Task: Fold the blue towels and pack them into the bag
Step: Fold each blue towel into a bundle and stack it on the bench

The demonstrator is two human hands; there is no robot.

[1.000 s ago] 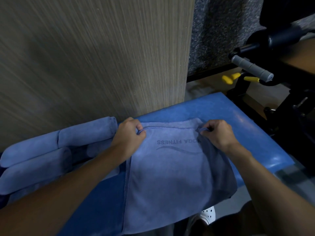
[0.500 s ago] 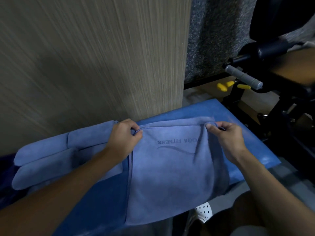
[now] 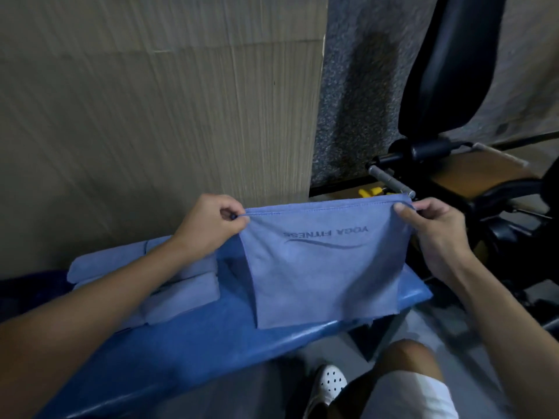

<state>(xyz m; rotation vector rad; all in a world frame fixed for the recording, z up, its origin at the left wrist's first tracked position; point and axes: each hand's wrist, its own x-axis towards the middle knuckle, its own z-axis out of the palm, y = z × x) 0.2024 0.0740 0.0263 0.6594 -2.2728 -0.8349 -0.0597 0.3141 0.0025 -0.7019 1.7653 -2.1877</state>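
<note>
Blue bench (image 3: 211, 343) against a wood-grain wall (image 3: 151, 116). My left hand (image 3: 208, 225) and right hand (image 3: 435, 234) each pinch a top corner of the towel (image 3: 323, 276), fingers curled, and it hangs over the bench. Folded towels (image 3: 181, 294) lie on the bench's left part.

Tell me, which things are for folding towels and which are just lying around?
For the job: the held-up towel, pinched at its top corners by the left hand and the right hand; the folded towels on the blue bench. No bag shows.
Just lying about: the black gym machine, its metal bar, the yellow piece beside it.
</note>
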